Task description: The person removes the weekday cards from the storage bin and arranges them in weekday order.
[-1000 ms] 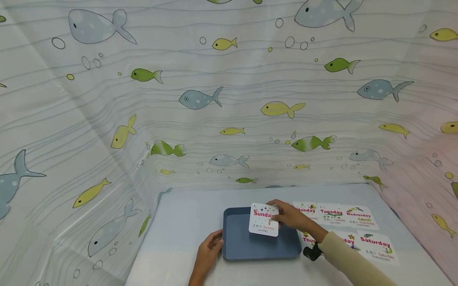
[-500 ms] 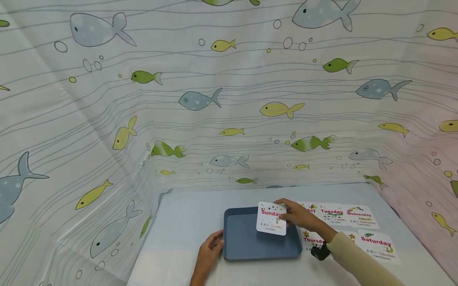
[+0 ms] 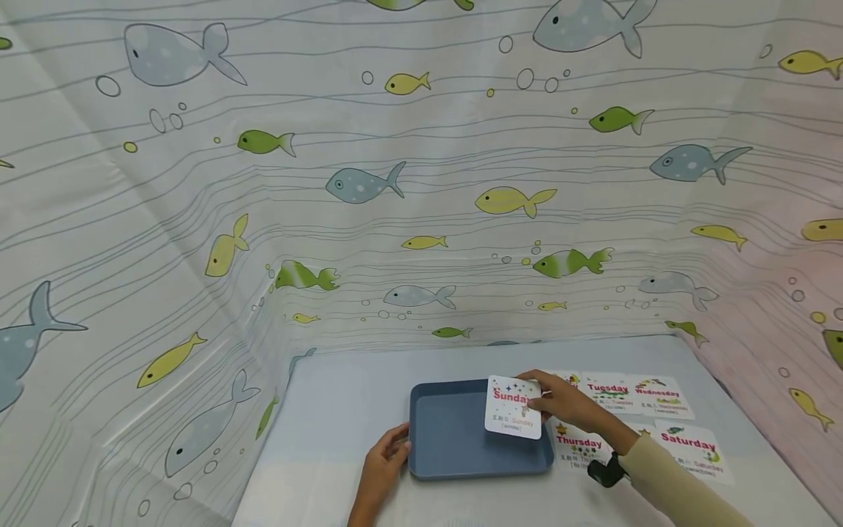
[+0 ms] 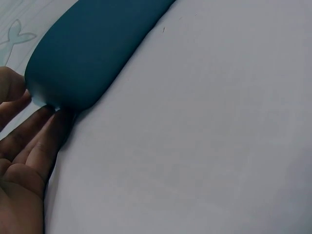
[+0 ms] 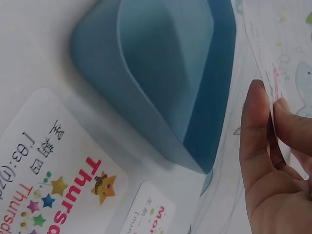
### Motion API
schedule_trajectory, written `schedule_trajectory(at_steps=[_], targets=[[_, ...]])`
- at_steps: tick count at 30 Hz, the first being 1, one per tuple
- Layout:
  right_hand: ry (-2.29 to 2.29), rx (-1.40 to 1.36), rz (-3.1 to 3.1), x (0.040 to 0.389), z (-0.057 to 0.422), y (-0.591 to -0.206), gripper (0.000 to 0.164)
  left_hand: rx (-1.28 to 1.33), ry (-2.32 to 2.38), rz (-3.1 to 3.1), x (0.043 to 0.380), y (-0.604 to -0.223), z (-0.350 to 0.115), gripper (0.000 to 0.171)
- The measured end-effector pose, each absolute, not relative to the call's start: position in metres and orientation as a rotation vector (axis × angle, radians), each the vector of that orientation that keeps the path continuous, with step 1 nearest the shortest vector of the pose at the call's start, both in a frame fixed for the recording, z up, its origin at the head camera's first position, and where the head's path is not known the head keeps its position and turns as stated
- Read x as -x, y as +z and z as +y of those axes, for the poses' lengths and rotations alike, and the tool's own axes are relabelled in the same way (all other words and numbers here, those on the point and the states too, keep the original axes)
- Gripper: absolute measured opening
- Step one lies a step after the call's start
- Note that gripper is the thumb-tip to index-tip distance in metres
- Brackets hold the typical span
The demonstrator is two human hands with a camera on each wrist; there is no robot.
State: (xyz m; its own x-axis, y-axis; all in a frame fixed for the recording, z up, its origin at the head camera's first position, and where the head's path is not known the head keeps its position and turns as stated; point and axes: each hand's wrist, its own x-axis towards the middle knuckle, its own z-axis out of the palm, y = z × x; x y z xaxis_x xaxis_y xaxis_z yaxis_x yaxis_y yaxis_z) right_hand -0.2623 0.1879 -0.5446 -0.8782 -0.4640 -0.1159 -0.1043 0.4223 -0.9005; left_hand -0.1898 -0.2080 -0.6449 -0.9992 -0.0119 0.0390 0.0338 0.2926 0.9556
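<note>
Between the thumb and fingers of my right hand (image 3: 568, 404) is a white card (image 3: 508, 416) printed "Sunday" in red. It is held tilted over the right part of a blue-grey tray (image 3: 454, 443), its printed face toward the head view. In the right wrist view the same card (image 5: 261, 53) shows nearly edge-on, pinched by the thumb and fingers (image 5: 256, 126). My left hand (image 3: 382, 466) rests on the table at the tray's left side. Its fingers (image 4: 41, 141) lie fairly straight with their tips against the tray's outer wall (image 4: 83, 58).
Right of the tray, day cards lie in two rows: Tuesday (image 3: 607, 389), Wednesday (image 3: 658, 395), Thursday (image 3: 579, 443), Saturday (image 3: 691, 450) and Monday (image 5: 156, 209), with another partly behind the right arm. A fish-patterned curtain (image 3: 428, 161) stands behind and beside the white table (image 3: 342, 388).
My right hand has moved to the right over the tray with the Sunday card, covering more of the Monday card. My left hand has stayed at the tray's left side.
</note>
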Motion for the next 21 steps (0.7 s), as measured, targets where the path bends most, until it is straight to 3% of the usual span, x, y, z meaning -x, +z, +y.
schedule_trajectory(at_steps=[17,21], targets=[[-1.468,0.444,2.288,0.244,0.222,-0.546,0.057,0.019,-1.847,-2.505,0.190,-0.643,-0.209,0.039],[-1.473,0.368,2.282,0.236,0.233,-0.548,0.061,-0.020,-1.851,-2.554,0.184,-0.624,-0.204,0.039]])
